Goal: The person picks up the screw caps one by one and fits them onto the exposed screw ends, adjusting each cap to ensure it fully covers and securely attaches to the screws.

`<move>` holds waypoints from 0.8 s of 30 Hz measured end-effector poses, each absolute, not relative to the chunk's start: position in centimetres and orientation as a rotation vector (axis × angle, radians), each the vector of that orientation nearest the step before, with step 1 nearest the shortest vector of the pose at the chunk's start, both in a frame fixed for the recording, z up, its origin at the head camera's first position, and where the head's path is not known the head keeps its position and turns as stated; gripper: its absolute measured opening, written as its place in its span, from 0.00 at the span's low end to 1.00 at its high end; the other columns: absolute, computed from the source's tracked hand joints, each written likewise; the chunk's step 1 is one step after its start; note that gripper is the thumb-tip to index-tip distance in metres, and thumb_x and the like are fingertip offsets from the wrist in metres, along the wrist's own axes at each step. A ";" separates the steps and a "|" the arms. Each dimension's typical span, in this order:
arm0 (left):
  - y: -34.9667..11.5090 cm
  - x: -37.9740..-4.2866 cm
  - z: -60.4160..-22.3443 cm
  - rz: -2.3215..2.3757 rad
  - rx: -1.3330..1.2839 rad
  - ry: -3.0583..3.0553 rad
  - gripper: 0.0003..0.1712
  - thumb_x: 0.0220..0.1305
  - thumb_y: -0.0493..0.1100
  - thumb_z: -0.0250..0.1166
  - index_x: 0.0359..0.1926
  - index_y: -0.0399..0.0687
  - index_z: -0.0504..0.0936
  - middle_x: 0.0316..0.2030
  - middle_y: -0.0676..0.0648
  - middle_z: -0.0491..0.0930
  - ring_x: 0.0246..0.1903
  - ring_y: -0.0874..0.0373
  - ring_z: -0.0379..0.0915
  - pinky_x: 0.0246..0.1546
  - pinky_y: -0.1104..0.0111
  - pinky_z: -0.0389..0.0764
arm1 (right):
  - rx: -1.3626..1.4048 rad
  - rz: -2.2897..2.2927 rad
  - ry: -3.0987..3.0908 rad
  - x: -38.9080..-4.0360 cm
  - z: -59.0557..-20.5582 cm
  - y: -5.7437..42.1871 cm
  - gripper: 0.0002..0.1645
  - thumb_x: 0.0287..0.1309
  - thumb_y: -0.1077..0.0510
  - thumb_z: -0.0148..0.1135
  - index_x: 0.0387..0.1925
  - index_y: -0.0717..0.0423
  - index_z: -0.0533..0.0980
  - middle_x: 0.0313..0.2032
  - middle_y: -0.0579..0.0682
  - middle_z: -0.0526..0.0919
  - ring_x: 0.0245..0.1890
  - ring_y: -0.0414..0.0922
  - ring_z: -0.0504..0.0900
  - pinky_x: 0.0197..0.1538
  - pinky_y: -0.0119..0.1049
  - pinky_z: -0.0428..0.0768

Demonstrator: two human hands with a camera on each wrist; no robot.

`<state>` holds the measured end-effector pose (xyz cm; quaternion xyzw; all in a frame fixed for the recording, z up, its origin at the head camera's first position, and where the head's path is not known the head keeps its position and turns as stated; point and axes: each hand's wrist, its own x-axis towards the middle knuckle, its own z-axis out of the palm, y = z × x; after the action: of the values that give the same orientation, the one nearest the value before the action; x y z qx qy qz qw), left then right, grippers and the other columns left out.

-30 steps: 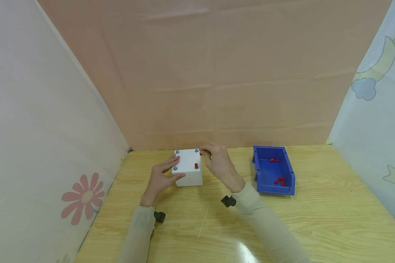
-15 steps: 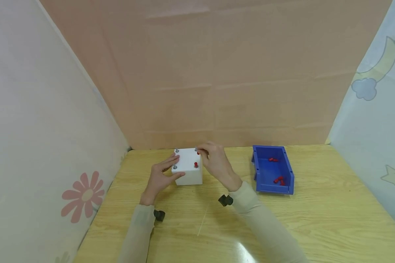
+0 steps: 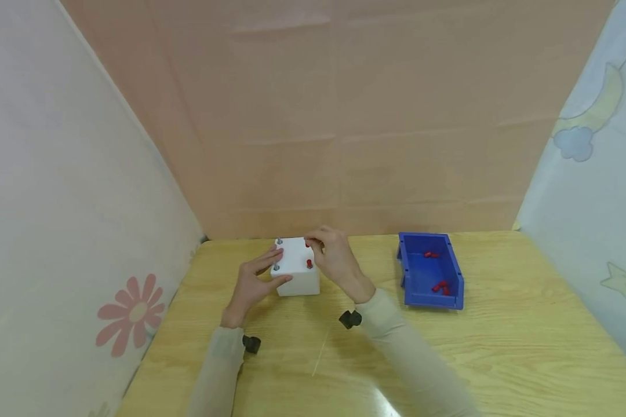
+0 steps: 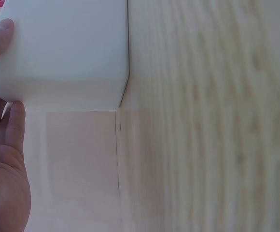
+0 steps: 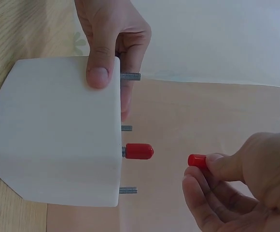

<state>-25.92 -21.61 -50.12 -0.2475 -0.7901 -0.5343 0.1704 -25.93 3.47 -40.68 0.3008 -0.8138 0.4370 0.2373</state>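
Observation:
A white box (image 3: 299, 284) stands on the table with threaded metal studs sticking up at its top corners. One near-right stud wears a red cap (image 5: 140, 151); a bare stud (image 5: 130, 76) shows by the left thumb, and another bare stud (image 5: 128, 190) is at the far right corner. My left hand (image 3: 250, 285) grips the box's left side, thumb on the front face and fingers over the top. Between thumb and fingertips, my right hand (image 3: 332, 255) pinches a second red cap (image 5: 197, 160), held above the studs and apart from them.
To the right of the box, a blue bin (image 3: 408, 278) holds several loose red caps (image 3: 440, 286). An upright tan sheet (image 3: 339, 145) closes off the table's back edge. Pale patterned sheets rise at the left and right sides.
My right hand has moved a little left, bringing the pinched red cap from beside the box to over its far right corner. The left hand has kept its place on the box.

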 end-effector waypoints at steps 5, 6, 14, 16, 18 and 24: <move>-21.8 -25.6 -50.3 -1.514 -0.718 -2.248 0.33 0.54 0.34 0.84 0.62 0.37 0.86 0.65 0.40 0.83 0.76 0.41 0.68 0.67 0.73 0.76 | 0.825 1.204 -2.251 -26.1 -41.2 2.9 0.07 0.69 0.71 0.66 0.43 0.66 0.89 0.38 0.57 0.89 0.34 0.47 0.88 0.37 0.34 0.89; -21.8 -25.6 -50.2 -1.513 -0.720 -2.249 0.33 0.55 0.34 0.84 0.62 0.37 0.85 0.66 0.40 0.82 0.76 0.42 0.68 0.68 0.73 0.76 | 0.823 1.204 -2.257 -26.1 -41.2 2.8 0.08 0.69 0.71 0.66 0.43 0.66 0.89 0.38 0.57 0.89 0.34 0.46 0.87 0.37 0.34 0.89; -21.8 -25.8 -50.2 -1.502 -0.741 -2.230 0.33 0.55 0.34 0.84 0.62 0.38 0.86 0.65 0.40 0.83 0.75 0.40 0.68 0.68 0.74 0.75 | 0.825 1.197 -2.280 -26.1 -40.9 2.3 0.08 0.71 0.71 0.65 0.44 0.66 0.89 0.39 0.57 0.89 0.34 0.45 0.87 0.35 0.32 0.88; -21.8 -25.9 -50.2 -1.505 -0.745 -2.223 0.33 0.54 0.33 0.84 0.62 0.37 0.86 0.65 0.39 0.83 0.75 0.39 0.68 0.67 0.74 0.76 | 0.833 1.220 -2.285 -26.0 -40.8 2.1 0.08 0.71 0.71 0.65 0.44 0.67 0.88 0.39 0.57 0.89 0.30 0.45 0.86 0.32 0.30 0.86; -21.8 -25.9 -50.2 -1.504 -0.753 -2.215 0.33 0.54 0.33 0.84 0.62 0.37 0.86 0.64 0.38 0.83 0.75 0.38 0.68 0.66 0.75 0.76 | 0.841 1.236 -2.287 -25.9 -40.7 2.0 0.08 0.72 0.71 0.64 0.45 0.67 0.88 0.39 0.57 0.88 0.28 0.44 0.86 0.30 0.28 0.85; -21.8 -25.9 -50.0 -1.501 -0.760 -2.220 0.33 0.55 0.32 0.83 0.62 0.37 0.85 0.65 0.38 0.82 0.75 0.37 0.68 0.66 0.75 0.76 | 0.861 1.214 -2.271 -25.9 -40.8 1.6 0.08 0.72 0.71 0.64 0.44 0.68 0.88 0.38 0.57 0.89 0.32 0.45 0.85 0.34 0.31 0.86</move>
<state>-25.87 -21.84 -50.01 -0.2687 -0.7844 -0.5302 0.1772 -25.91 1.57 -40.75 0.3098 -0.8176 0.4369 0.2116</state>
